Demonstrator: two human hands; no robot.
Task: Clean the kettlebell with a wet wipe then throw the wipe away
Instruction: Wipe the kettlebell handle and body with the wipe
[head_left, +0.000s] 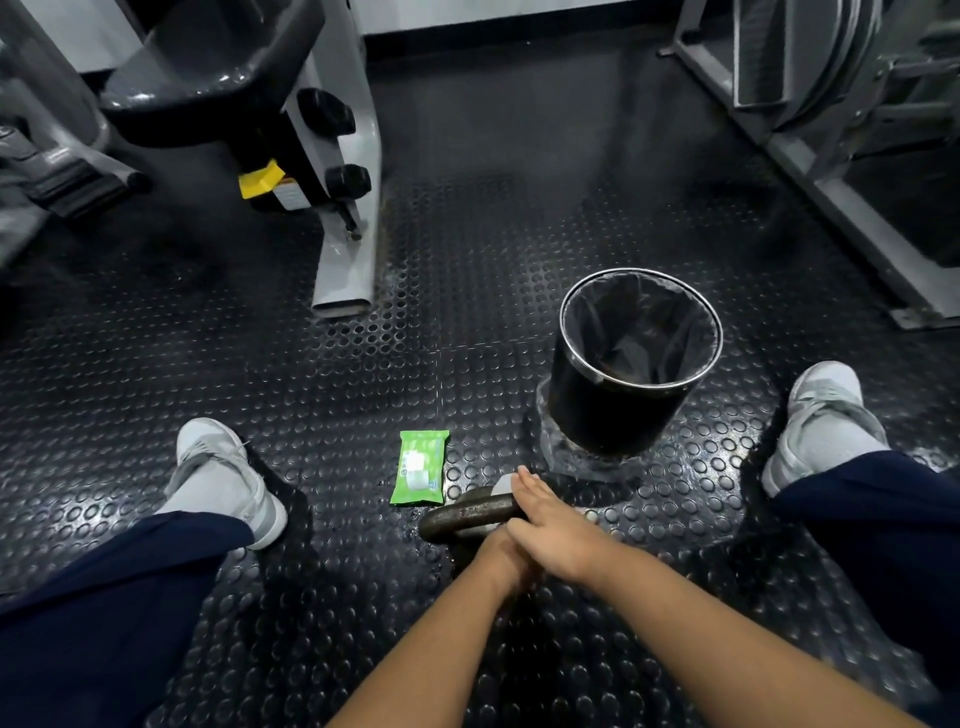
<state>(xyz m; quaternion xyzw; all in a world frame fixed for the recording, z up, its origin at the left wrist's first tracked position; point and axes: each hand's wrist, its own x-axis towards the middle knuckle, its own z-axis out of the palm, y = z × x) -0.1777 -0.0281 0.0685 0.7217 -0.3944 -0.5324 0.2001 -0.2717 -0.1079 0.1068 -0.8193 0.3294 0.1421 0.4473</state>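
Note:
A dark metal kettlebell (462, 515) stands on the floor between my feet; only its curved handle shows. My right hand (550, 535) lies across the handle with its fingers stretched out. Its fingertips press a white wet wipe (500, 485) against the handle's far side. My left hand (501, 558) reaches in under the right one, beside the kettlebell body, and its fingers are hidden. A green pack of wet wipes (420, 467) lies flat on the floor just left of the handle. The black bin (631, 358), lined with a dark bag, stands open behind and to the right.
Black studded rubber flooring (337, 415) covers the ground. My white shoes sit at the left (223, 478) and right (821, 421). A grey gym machine leg (345, 260) stands at the back left and a metal frame (831, 197) runs along the right.

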